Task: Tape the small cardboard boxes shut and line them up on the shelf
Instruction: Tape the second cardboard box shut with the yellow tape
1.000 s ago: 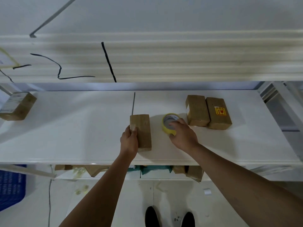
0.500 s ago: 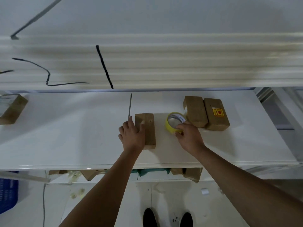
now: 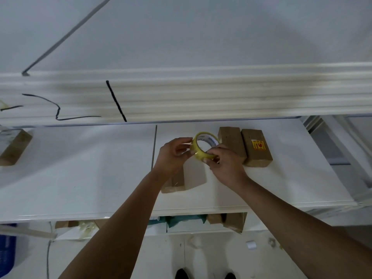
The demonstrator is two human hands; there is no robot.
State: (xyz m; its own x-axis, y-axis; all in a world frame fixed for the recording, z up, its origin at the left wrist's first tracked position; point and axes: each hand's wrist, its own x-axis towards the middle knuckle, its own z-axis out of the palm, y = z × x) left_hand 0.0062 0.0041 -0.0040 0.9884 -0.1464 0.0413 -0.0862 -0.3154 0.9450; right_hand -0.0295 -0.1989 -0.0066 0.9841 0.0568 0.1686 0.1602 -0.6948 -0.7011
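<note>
Tape first: my right hand (image 3: 225, 165) grips the yellow ring-shaped tape roll (image 3: 201, 153) by its lower rim while my left hand (image 3: 173, 156) pinches its nine-o'clock edge, probably hunting the loose end. At six o'clock, the small brown cardboard box (image 3: 174, 184) waits on the white shelf (image 3: 90, 168).

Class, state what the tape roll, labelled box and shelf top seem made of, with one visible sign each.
Tape roll: glossy, translucent yellow plastic film on a white printed core, likely card. Labelled box: matt brown cardboard, folded edges. Shelf top: smooth white board, probably laminate or painted; faint sheen.
</note>
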